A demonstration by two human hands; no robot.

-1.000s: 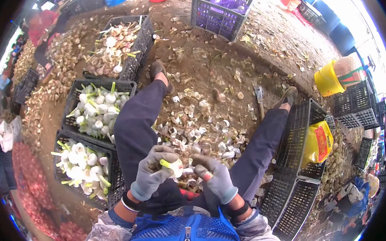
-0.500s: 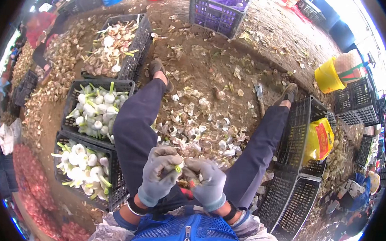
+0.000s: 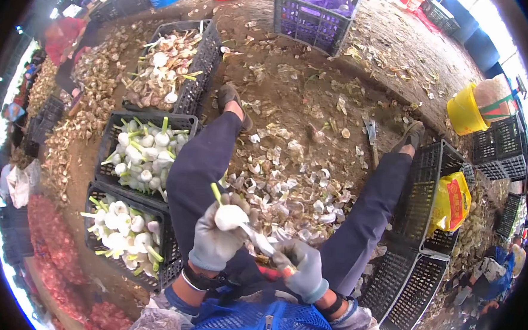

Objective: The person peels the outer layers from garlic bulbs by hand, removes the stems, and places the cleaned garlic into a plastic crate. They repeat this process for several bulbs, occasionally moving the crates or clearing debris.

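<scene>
I sit on the dirt floor with my legs spread. My left hand (image 3: 215, 241), in a grey glove, grips a white peeled garlic bulb (image 3: 229, 217) with a short green stalk pointing up and left. My right hand (image 3: 301, 267), also gloved, holds a small red-handled knife (image 3: 261, 244) whose blade reaches up to the bulb. Both hands are above my lap, just before a heap of garlic skins (image 3: 286, 190) between my legs.
Two black crates of peeled garlic (image 3: 134, 152) (image 3: 123, 235) stand by my left leg, another crate of unpeeled bulbs (image 3: 168, 64) beyond. Empty black crates (image 3: 413, 274) and a yellow bag (image 3: 450, 201) lie right. A cleaver (image 3: 372, 135) rests on the ground; a yellow bucket (image 3: 465, 110) far right.
My left hand has lifted the bulb up and turned it, stalk now pointing up-left. My right hand dropped lower and right, with the knife blade now drawn out toward the bulb.
</scene>
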